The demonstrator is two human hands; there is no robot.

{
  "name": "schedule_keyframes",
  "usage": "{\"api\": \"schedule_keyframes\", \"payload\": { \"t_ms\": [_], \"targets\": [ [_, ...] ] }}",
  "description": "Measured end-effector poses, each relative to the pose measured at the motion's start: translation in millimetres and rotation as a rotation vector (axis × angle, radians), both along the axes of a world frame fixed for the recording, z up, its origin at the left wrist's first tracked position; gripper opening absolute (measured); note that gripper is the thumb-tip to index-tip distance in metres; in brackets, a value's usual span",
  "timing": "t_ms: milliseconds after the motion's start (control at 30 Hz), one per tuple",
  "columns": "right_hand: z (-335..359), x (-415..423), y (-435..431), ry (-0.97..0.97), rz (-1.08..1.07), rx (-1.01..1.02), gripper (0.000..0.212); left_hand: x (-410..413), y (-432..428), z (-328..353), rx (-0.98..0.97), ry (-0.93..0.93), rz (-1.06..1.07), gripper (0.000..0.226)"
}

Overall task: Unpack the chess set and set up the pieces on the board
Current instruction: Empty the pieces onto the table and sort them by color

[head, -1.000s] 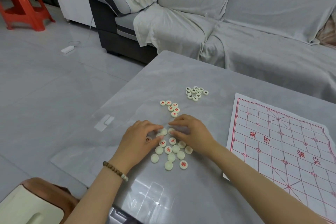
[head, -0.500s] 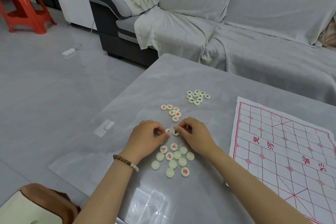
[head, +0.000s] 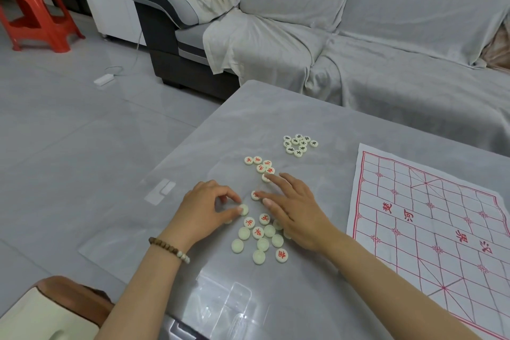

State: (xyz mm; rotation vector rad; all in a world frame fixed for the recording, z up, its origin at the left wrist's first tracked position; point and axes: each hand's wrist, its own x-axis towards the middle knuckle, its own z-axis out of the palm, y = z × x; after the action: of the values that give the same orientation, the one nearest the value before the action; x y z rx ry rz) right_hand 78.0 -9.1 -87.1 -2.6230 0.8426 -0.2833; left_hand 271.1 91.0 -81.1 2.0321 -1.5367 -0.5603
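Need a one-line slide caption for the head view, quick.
Left hand and right hand sorting round cream chess pieces on grey table, red-lined cloth board empty.

The board sheet (head: 430, 218) runs off the right edge and the bottom, well to the right of the right hand (head: 295, 212). That hand's palm covers part of the loose pile (head: 262, 237), and several discs there lie blank side up, faces unreadable. Under the left hand (head: 207, 207), one disc (head: 243, 210) is half hidden by fingertips. The far black-marked cluster (head: 299, 143) is too small to read.
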Motion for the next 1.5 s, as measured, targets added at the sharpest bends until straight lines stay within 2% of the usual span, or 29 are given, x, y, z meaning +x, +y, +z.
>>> {"api": "schedule_keyframes", "payload": {
  "t_ms": [67,167,300,433,600,633,733,900,967,1033,1133,1200,1333,1400,1500],
  "targets": [
    [-0.6,5.6,-1.7,0.088,-0.019,-0.020,0.063,-1.1,0.7,1.5,0.000,-0.008,-0.021,0.014],
    [1.7,15.0,-10.1,0.153,-0.071,0.006,0.047,0.0,0.9,3.2,-0.006,-0.002,-0.022,0.014],
    [6.1,2.3,-9.8,0.007,-0.048,-0.031,0.044,-2.9,-0.6,3.8,0.001,-0.006,-0.049,0.015],
    [1.0,-25.6,-4.9,0.111,0.054,-0.069,0.061,-8.4,-9.5,0.4,-0.025,0.008,-0.036,0.013],
    [-7.1,-36.9,-35.5,0.230,-0.118,-0.110,0.087,-18.5,-27.7,-4.2,-0.075,-0.012,0.040,0.018],
    [-8.9,-35.1,-46.1,0.237,-0.176,-0.102,0.084,-20.6,-32.2,-5.0,-0.083,-0.026,0.062,0.019],
    [-12.0,-26.2,-74.6,0.263,-0.290,-0.076,0.056,-24.1,-46.1,-9.2,-0.111,-0.060,0.131,0.023],
    [-13.3,-18.3,-91.3,0.250,-0.317,-0.055,0.052,-24.2,-56.4,-14.9,-0.168,-0.059,0.225,0.023],
    [-9.1,-17.7,-83.1,0.161,-0.278,-0.111,0.055,-23.7,-56.2,-14.5,-0.167,-0.047,0.225,0.022],
    [-0.8,-13.1,-63.1,0.045,-0.119,-0.137,0.061,-21.3,-54.1,-12.5,-0.174,0.023,0.241,0.024],
    [5.4,-1.1,-25.8,0.066,0.138,-0.060,0.062,-14.2,-45.2,-6.3,-0.200,0.068,0.289,0.030],
    [4.6,4.5,-11.7,0.130,0.198,-0.023,0.065,-9.2,-35.5,-2.4,-0.207,0.049,0.271,0.028],
    [4.5,-3.8,-6.4,0.175,0.175,0.058,0.050,-2.9,-9.0,-0.9,-0.115,0.089,0.086,0.014],
    [2.2,-17.5,-8.9,0.164,0.102,0.035,0.054,-0.9,5.6,-3.7,-0.062,0.092,0.001,0.008],
    [-0.5,-35.2,-29.5,0.226,-0.081,0.004,0.053,0.5,18.7,-3.9,-0.044,0.169,-0.012,0.012]
  ]
}}
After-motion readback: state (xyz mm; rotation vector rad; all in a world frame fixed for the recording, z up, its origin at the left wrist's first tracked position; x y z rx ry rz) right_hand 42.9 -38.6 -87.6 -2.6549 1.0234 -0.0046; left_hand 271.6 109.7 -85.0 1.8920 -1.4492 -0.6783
